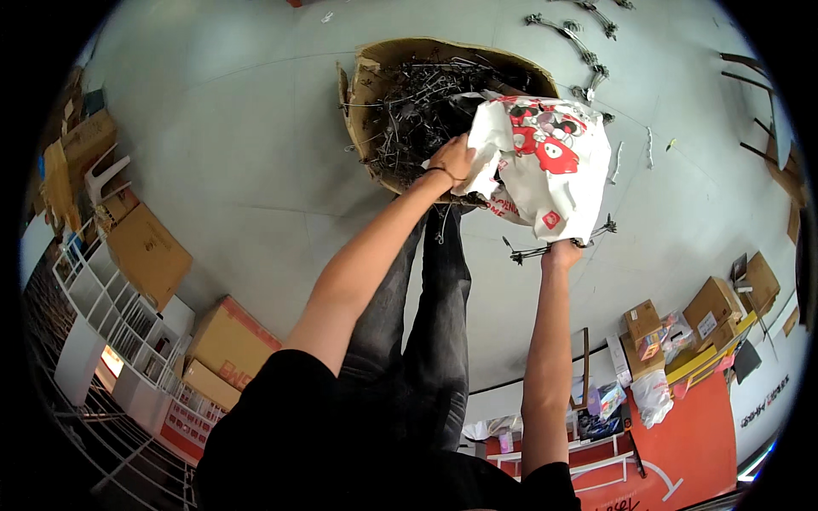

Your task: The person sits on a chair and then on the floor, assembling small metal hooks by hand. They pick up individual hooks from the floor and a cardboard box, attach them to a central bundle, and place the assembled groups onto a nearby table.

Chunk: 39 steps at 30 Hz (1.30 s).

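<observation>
A white plastic bag (571, 183) with red cartoon prints is stretched between my two hands, partly over the right side of a large cardboard box (362, 140). The box holds a tangled heap of thin black metal hooks or wires (413, 102). My left hand (452, 160) is closed on the bag's left edge, beside the box's near rim. At the bag's near lower end my right hand (562, 254) is closed. Black wire pieces (530, 254) stick out on both sides of that hand; whether it grips them too is partly hidden by the bag.
Bundles of black wire pieces (579, 47) lie on the grey floor beyond the box. White strips (649, 146) lie to the right. Cartons (149, 255) and a white wire rack (111, 289) stand at left, more boxes (711, 311) at right. Chair legs (754, 136) reach in at far right.
</observation>
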{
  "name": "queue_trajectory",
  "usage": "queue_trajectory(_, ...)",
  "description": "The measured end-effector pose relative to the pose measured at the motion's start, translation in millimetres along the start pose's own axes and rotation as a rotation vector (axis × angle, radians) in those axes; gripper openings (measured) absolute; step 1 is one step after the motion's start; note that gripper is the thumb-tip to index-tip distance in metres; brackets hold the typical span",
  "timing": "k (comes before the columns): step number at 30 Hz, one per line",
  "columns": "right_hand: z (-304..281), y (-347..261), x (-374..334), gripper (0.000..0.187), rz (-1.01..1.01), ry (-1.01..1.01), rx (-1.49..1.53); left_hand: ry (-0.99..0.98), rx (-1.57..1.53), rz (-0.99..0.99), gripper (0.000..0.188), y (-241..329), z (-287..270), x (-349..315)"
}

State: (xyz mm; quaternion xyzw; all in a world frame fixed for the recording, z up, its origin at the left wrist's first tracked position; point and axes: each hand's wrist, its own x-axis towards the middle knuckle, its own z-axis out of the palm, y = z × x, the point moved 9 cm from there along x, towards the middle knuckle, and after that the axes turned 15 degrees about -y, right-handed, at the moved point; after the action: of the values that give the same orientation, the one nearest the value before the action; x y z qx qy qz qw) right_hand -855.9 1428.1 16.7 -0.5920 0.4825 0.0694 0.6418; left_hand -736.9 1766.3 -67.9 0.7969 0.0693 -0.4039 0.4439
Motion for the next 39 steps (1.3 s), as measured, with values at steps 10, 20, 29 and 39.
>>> queue_trajectory(10,2,2,-47,0.012,0.055,-0.042,0.052,0.42,-0.17,0.187,0.025,27,-49,-106)
queue_trajectory(20,75,-1,-222,0.041,-0.191,-0.512,-0.714,-0.744,-1.193,-0.014,0.04,83,144,-215)
queue_trajectory(29,97,-95,-187,0.039,-0.083,-0.798,-1.077,-0.227,-1.718,-0.021,0.048,9,53,-221)
queue_trajectory(39,115,-100,78,0.058,-0.013,-0.598,-1.107,-0.1,-1.498,-0.274,0.034,-65,25,-236)
